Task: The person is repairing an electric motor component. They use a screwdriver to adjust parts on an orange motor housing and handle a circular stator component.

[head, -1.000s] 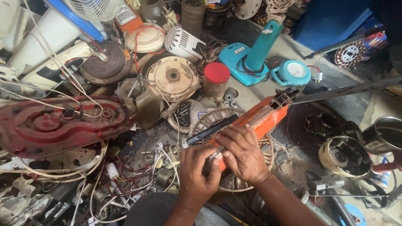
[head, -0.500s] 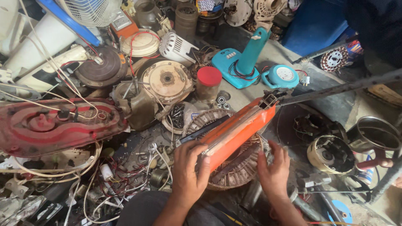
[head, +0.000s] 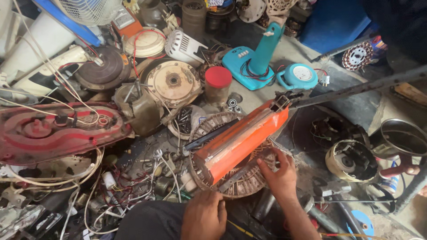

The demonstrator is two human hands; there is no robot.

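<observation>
Right hand lies palm down, fingers spread, its fingertips touching a flat dark metal strip that runs along the lower edge of the orange housing; the grip is loose, resting on the strip rather than closed around it. Left hand is curled into a loose fist over the person's dark-clothed knee, holding nothing that shows, well short of the orange piece. The orange housing is a long box-like shell, tilted, its near end just up and left of the right hand, its far end rising away to the upper right, where a long grey bar joins it and runs on toward the frame edge. It lies on top of a round wire fan guard, which sits just beyond both hands. A dark slim rod lies alongside the housing's far side. Farther out from the grip: a jar with a red lid, a cream round motor plate and a teal fan base with upright stem. Off to the left of the left hand, tangled wires and a long red casing. To the right of the right hand sits a round motor stator, and beyond it a steel pot.
</observation>
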